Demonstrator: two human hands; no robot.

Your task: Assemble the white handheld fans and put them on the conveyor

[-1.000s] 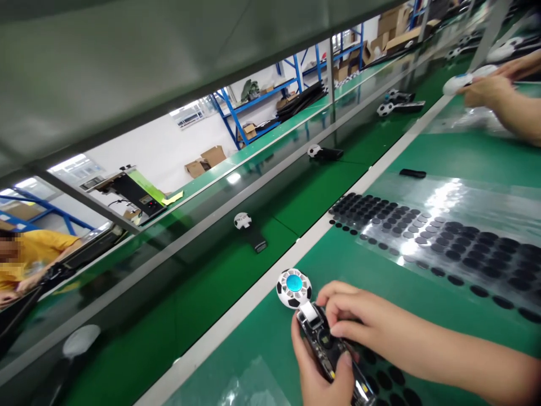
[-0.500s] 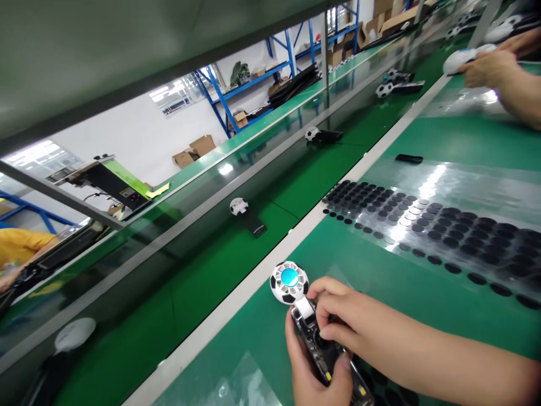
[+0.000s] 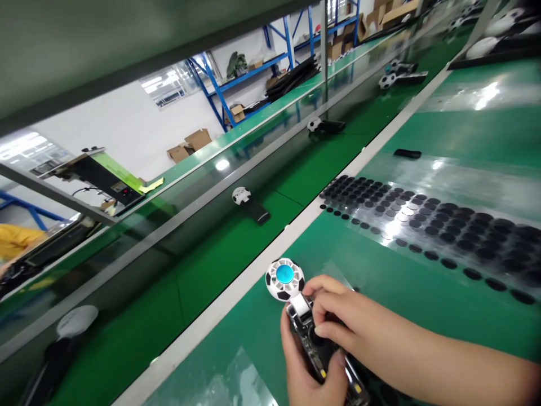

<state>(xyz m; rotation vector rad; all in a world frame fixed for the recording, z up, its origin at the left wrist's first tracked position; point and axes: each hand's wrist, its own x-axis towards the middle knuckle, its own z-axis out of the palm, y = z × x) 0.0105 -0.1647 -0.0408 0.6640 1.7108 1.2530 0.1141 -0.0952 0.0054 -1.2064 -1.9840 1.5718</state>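
- A small handheld fan (image 3: 304, 327) with a football-patterned head is held low over the green desk (image 3: 443, 141), close to the desk's pale edge strip.
- The open handle of the fan, with its inner parts showing, is gripped from below by the left hand (image 3: 306, 372), whose fingers are wrapped around it.
- The top of the handle is pressed by the fingertips of the right hand (image 3: 342, 324); nothing separate can be seen held in it.
- The round head of the fan (image 3: 284, 278), with a blue centre, points away from the person.
- A clear sheet of black round pads (image 3: 422, 217) lies on the desk beyond the hands.
- More fans (image 3: 249, 203) lie well apart on the conveyor belt (image 3: 211, 254) to the left.
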